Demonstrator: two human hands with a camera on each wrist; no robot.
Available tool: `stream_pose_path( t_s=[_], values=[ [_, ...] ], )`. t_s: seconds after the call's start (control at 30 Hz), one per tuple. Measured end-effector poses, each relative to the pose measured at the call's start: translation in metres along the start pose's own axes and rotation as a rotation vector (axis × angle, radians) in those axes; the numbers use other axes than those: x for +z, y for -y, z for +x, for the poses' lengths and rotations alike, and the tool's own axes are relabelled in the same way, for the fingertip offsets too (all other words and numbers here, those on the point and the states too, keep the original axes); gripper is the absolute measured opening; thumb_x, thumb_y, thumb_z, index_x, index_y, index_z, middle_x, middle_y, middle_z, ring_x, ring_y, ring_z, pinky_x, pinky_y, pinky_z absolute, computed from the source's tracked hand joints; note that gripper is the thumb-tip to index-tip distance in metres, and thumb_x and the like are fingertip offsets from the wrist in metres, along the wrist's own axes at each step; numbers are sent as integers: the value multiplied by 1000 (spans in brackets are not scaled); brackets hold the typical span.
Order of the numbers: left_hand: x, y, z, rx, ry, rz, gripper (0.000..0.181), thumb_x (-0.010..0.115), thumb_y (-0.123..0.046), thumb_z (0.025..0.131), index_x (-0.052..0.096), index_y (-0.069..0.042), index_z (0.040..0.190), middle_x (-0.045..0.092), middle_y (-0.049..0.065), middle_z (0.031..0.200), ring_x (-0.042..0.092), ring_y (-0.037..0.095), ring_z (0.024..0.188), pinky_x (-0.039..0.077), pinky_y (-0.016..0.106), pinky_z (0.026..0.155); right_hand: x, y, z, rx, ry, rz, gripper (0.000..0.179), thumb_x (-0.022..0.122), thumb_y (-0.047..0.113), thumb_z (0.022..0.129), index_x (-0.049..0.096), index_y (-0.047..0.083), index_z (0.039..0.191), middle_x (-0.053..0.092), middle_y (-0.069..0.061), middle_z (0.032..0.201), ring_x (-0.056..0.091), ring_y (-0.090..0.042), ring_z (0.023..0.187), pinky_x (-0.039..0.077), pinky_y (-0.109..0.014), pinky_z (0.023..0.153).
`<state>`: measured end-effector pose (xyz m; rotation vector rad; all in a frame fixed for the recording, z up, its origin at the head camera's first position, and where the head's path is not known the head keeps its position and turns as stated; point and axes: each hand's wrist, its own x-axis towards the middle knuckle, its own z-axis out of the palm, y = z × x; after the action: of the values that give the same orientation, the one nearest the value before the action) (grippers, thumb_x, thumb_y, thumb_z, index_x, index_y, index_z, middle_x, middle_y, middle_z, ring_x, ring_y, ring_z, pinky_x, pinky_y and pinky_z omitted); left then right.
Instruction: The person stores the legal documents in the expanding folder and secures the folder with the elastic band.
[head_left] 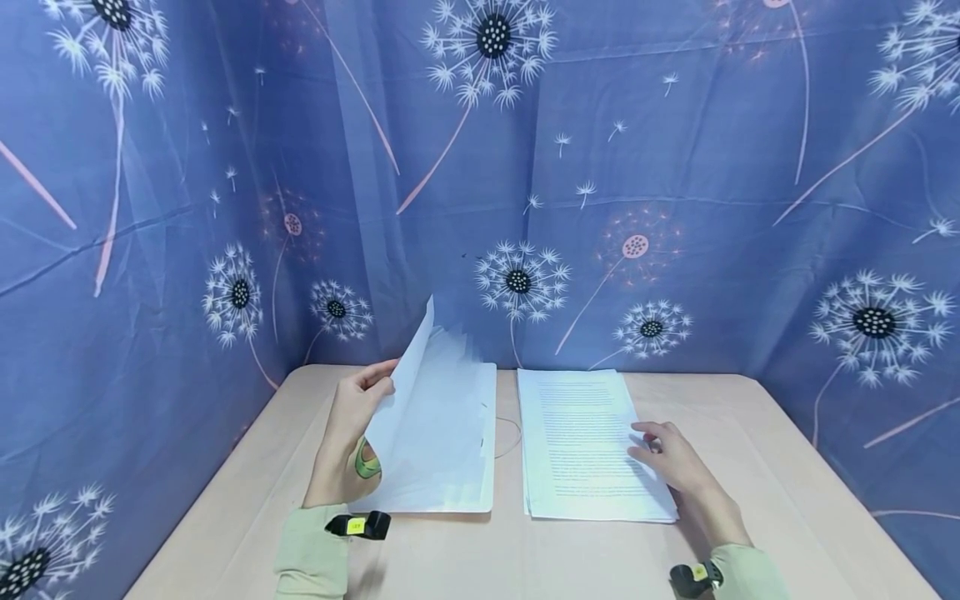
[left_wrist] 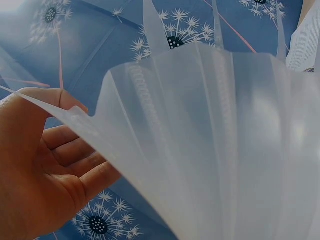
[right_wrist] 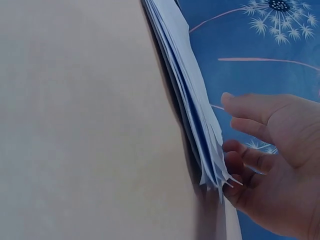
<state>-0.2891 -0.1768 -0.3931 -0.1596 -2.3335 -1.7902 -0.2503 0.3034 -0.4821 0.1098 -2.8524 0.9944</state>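
On the table's left lies a white display folder (head_left: 450, 433) with translucent plastic sleeves (left_wrist: 200, 130), fanned up in the left wrist view. My left hand (head_left: 358, 408) holds its raised cover and leaves by the left edge, thumb on one side, the other fingers behind. To the right sits a stack of printed paper (head_left: 585, 450), its sheets slightly uneven. Beside the stack's right edge is my right hand (head_left: 675, 457), fingers loosely bent and thumb apart. In the right wrist view, the fingertips (right_wrist: 234, 162) come right at the corner of the paper stack, whose loose edges (right_wrist: 210, 165) spread apart.
The pale table (head_left: 420, 558) has a rounded back edge. Behind and beside it hangs a blue curtain (head_left: 675, 208) with dandelion prints. A thin curved line (head_left: 517, 433) shows on the tabletop between the folder and the paper.
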Motion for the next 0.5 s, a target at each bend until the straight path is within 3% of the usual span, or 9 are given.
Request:
stream_pose_path(
  t_s=[0.33, 0.5],
  values=[
    [1, 0, 0, 8, 1, 2, 38, 55, -13, 94, 67, -12, 130, 69, 9, 128, 63, 24, 110, 47, 35, 96, -2, -10, 0, 31, -6, 10, 54, 68, 17, 90, 53, -9, 135, 55, -28, 112, 60, -45, 105, 45, -60, 94],
    [0, 0, 1, 12, 8, 14, 38, 54, -13, 95, 66, -12, 131, 68, 9, 128, 64, 24, 109, 48, 31, 94, -2, -10, 1, 83, 33, 5, 58, 69, 18, 89, 50, -8, 137, 55, -28, 115, 59, -40, 105, 45, -58, 93]
  ],
)
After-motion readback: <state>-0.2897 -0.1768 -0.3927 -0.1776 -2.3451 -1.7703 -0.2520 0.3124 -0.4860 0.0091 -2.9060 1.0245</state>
